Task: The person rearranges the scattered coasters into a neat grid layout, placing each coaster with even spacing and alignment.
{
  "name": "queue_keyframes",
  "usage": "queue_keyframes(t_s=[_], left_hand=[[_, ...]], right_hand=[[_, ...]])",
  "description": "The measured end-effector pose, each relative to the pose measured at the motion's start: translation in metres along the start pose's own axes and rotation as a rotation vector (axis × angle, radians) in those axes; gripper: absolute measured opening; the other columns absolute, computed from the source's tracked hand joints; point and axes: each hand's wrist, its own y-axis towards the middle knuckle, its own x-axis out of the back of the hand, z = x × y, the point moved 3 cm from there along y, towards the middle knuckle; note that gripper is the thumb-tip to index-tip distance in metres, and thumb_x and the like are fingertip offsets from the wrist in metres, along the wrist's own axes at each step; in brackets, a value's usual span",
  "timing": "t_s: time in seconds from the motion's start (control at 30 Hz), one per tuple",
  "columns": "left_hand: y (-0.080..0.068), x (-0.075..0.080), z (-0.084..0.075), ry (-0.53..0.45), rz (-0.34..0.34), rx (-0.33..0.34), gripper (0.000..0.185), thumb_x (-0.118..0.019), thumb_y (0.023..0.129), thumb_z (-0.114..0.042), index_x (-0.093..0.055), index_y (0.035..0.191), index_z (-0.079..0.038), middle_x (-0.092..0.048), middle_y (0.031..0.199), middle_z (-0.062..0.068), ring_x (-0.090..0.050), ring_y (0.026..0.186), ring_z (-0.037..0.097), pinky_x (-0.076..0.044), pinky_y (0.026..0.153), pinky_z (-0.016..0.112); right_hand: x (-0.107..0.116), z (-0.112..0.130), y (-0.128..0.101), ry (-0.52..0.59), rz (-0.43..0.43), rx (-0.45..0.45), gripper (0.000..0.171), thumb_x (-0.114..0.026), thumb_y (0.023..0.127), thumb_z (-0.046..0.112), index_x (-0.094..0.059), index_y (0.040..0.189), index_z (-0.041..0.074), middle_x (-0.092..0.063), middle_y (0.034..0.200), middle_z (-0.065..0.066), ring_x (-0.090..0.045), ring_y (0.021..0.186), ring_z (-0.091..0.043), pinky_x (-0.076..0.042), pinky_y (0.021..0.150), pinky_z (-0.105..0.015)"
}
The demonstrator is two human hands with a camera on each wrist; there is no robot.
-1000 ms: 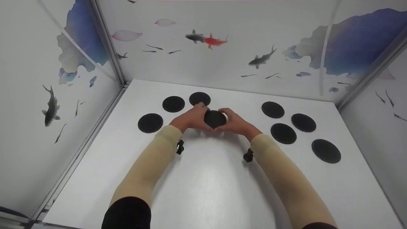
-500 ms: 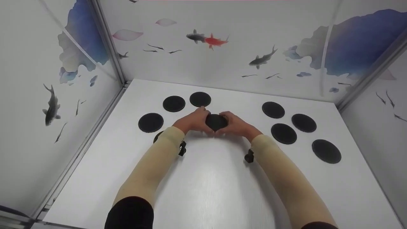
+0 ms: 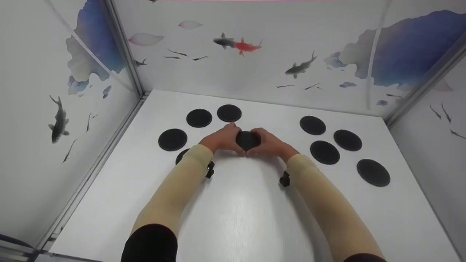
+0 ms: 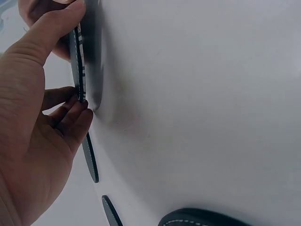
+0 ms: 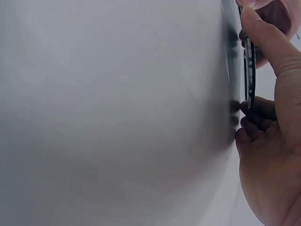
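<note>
fingers of the left hand [image 3: 222,139] and right hand [image 3: 271,143] are pinching the black disc [image 3: 248,141] by its rim, over the desk's [image 3: 240,203] far half; i'm suspecting uneven grip could be tipping it onto the desk.

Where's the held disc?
Near the head view's centre, the held disc is gripped between the left hand and right hand, nearest the left group's rearmost disc.
</note>
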Motion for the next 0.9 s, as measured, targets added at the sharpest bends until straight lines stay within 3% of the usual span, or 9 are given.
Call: queue_keyframes(t_s=[0.5, 0.9], left_hand=[[0.0037, -0.0059, -0.0034, 0.110, 0.015, 0.015, 0.084, -0.099, 0.081, -0.048, -0.061, 0.140, -0.001, -0.051, 0.138, 0.012, -0.056, 0.125, 0.026, -0.050, 0.113, 0.042], [0.0018, -0.0047, -0.0026, 0.101, 0.040, 0.060, 0.091, -0.098, 0.084, -0.050, -0.055, 0.151, -0.006, -0.047, 0.146, 0.010, -0.051, 0.134, 0.025, -0.048, 0.116, 0.043]], right_hand=[[-0.0068, -0.0005, 0.0025, -0.060, 0.011, 0.011, 0.108, -0.101, 0.082, 0.032, -0.040, 0.165, 0.002, -0.045, 0.166, -0.017, -0.044, 0.152, -0.034, -0.031, 0.131, -0.052], [-0.0077, -0.0051, 0.0050, -0.123, 0.008, -0.015, 0.110, -0.100, 0.083, 0.039, -0.038, 0.168, 0.009, -0.042, 0.170, -0.012, -0.041, 0.157, -0.032, -0.030, 0.131, -0.052]])
